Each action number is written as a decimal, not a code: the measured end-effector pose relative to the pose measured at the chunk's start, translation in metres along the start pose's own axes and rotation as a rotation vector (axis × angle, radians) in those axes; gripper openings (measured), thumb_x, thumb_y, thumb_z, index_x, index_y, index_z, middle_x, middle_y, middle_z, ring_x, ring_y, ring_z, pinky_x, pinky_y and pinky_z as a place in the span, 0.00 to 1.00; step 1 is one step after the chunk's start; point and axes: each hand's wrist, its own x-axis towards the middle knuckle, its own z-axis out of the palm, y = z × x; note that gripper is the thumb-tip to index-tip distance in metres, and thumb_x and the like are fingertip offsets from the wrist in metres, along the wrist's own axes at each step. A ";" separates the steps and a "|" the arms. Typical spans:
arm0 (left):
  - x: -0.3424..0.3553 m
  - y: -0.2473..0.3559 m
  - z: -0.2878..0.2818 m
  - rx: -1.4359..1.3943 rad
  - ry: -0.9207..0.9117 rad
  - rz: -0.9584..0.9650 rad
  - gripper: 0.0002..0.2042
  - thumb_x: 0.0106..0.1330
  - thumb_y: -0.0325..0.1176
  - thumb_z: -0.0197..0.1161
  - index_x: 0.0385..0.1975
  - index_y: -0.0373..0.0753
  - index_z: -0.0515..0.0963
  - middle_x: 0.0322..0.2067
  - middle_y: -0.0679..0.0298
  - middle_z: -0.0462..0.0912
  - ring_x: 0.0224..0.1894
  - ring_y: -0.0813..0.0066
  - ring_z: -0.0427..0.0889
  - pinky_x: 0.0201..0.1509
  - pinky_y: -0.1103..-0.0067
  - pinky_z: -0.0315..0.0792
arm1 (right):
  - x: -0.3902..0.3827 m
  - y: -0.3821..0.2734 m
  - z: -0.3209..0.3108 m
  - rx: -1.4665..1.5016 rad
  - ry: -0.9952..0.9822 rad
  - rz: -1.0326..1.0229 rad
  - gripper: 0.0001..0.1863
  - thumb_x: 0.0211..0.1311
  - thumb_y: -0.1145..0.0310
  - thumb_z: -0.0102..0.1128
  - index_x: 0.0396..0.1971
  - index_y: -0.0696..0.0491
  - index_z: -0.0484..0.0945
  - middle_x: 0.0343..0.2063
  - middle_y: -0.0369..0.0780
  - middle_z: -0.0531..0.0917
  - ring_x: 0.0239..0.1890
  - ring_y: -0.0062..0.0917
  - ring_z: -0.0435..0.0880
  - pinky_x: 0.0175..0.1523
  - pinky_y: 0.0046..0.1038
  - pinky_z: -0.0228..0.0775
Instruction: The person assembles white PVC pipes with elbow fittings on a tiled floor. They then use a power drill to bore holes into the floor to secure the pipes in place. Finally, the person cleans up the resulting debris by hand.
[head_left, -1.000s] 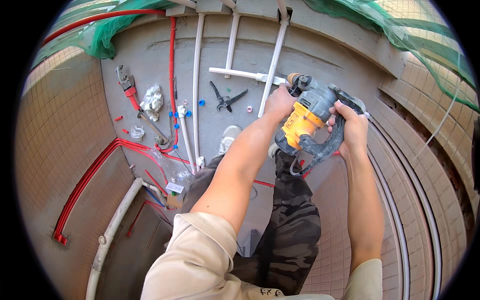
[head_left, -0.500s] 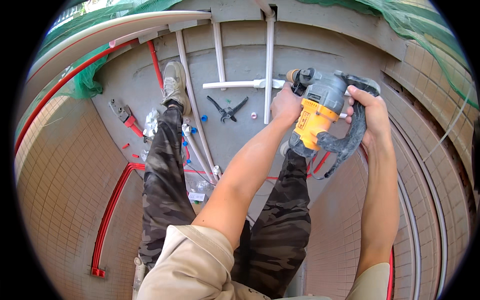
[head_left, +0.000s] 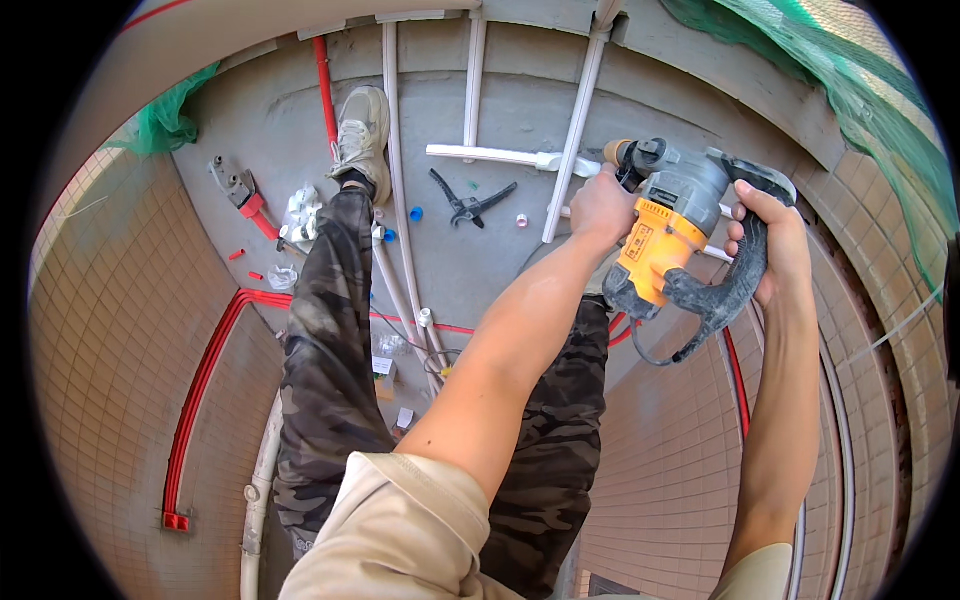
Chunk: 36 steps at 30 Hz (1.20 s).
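We hold the drill (head_left: 650, 235) above the floor (head_left: 455, 275), our left hand (head_left: 606, 208) closed on it near the front and our right hand (head_left: 776, 238) wrapped round the rear handle (head_left: 742, 285), probably to share its weight and steady it. The pliers (head_left: 468, 207) lie apart on the floor, perhaps to stay within reach.

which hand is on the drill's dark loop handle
The right hand, wrapped around the dark loop handle of the yellow-and-grey drill; the left hand is at the front instead, beside the tan collar.
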 end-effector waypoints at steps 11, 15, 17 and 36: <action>0.010 0.021 0.003 -0.074 0.048 -0.057 0.23 0.62 0.45 0.69 0.49 0.33 0.81 0.46 0.46 0.88 0.52 0.46 0.86 0.58 0.60 0.79 | 0.050 -0.033 -0.009 0.038 -0.175 -0.007 0.11 0.70 0.64 0.67 0.34 0.53 0.75 0.23 0.32 0.79 0.18 0.12 0.77 0.18 0.17 0.73; 0.019 0.026 -0.004 -0.117 0.030 -0.098 0.22 0.61 0.42 0.69 0.49 0.31 0.82 0.47 0.41 0.87 0.54 0.42 0.85 0.59 0.57 0.77 | 0.071 -0.048 0.002 0.009 -0.192 0.012 0.11 0.69 0.64 0.68 0.33 0.53 0.75 0.20 0.31 0.79 0.16 0.11 0.77 0.17 0.17 0.73; 0.025 0.024 -0.003 -0.123 0.035 -0.091 0.22 0.61 0.41 0.68 0.49 0.31 0.82 0.47 0.41 0.87 0.54 0.41 0.84 0.58 0.57 0.77 | 0.074 -0.048 0.006 -0.001 -0.202 0.005 0.12 0.69 0.64 0.69 0.32 0.53 0.75 0.20 0.31 0.79 0.16 0.11 0.76 0.17 0.17 0.74; -0.057 0.015 0.031 0.010 -0.057 0.025 0.20 0.63 0.47 0.70 0.45 0.38 0.76 0.37 0.46 0.88 0.45 0.43 0.87 0.51 0.55 0.79 | -0.073 0.047 -0.054 0.111 0.020 -0.130 0.13 0.64 0.70 0.66 0.45 0.60 0.78 0.32 0.41 0.86 0.21 0.17 0.80 0.25 0.21 0.74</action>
